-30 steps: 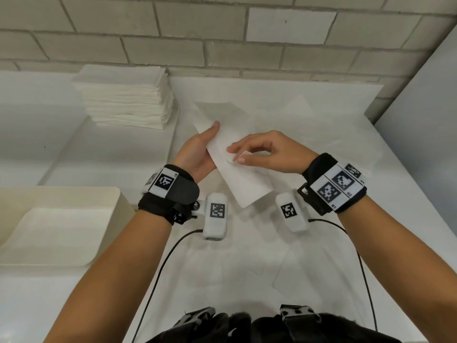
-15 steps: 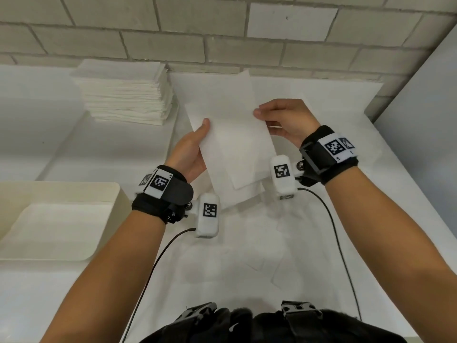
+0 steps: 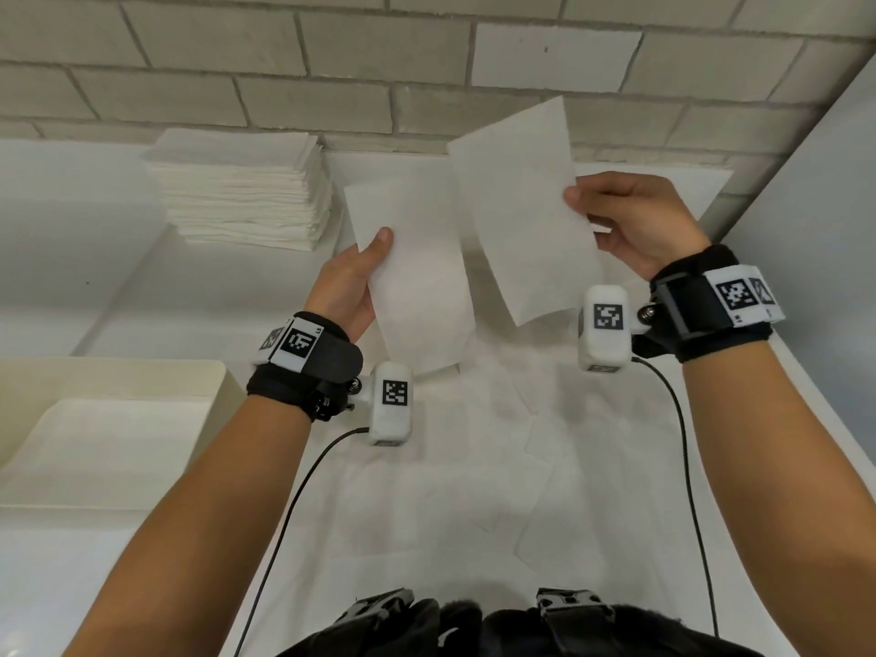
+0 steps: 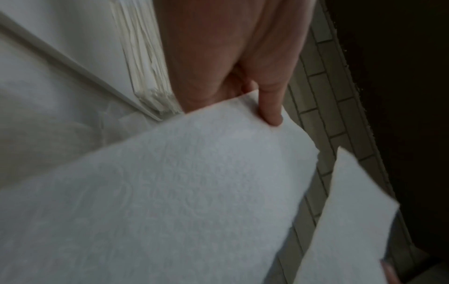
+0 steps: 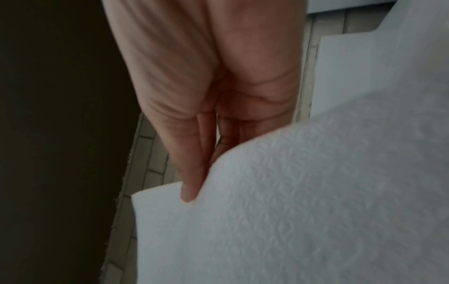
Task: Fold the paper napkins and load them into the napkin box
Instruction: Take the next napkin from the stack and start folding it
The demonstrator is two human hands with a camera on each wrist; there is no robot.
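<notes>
Each hand holds its own white paper napkin above the white table. My left hand (image 3: 360,272) pinches the left edge of one napkin (image 3: 417,277), thumb on top, also seen in the left wrist view (image 4: 271,115) on the napkin (image 4: 170,201). My right hand (image 3: 611,220) pinches the right edge of the second napkin (image 3: 526,215), lifted higher and tilted; the right wrist view shows its thumb (image 5: 189,192) on that napkin (image 5: 291,211). The two napkins are apart. The cream napkin box (image 3: 223,386) stands at the left with flat napkins (image 3: 109,448) inside.
A tall stack of white napkins (image 3: 241,187) sits at the back left by the brick wall. Thin white sheets (image 3: 521,490) lie spread on the table in front of me. A grey panel (image 3: 829,230) rises on the right. Cables hang from both wrist cameras.
The two napkins, held overlapping a moment ago, have been pulled apart: my right hand moved up and right with one, my left hand kept the other.
</notes>
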